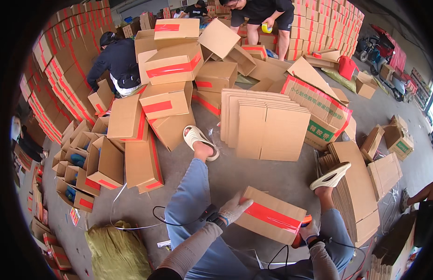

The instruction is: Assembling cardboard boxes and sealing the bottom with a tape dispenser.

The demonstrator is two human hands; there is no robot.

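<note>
Cardboard, sealed along its top with a red tape strip, makes up the box [271,215] in the lower centre of the frame, resting over the person's lap between the jean-clad knees. The left hand [233,208], in a pale work glove, presses flat against the box's left end, fingers spread on the cardboard. The right hand [308,230], also gloved, has its grip closed around an orange tape dispenser [299,235] held against the box's lower right corner.

Just beyond the knees, both feet in cream sandals [198,139] rest on the concrete floor [235,175]. Above them, in the centre, lies a stack of flattened cartons [264,122], and another flat stack [355,186] sits at the right. Taped boxes [166,100] are heaped in the upper centre-left, with open empty boxes [104,161] in rows at the left. A yellow-green woven sack [116,252] lies at the lower left. Other people work among the boxes along the upper edge.
</note>
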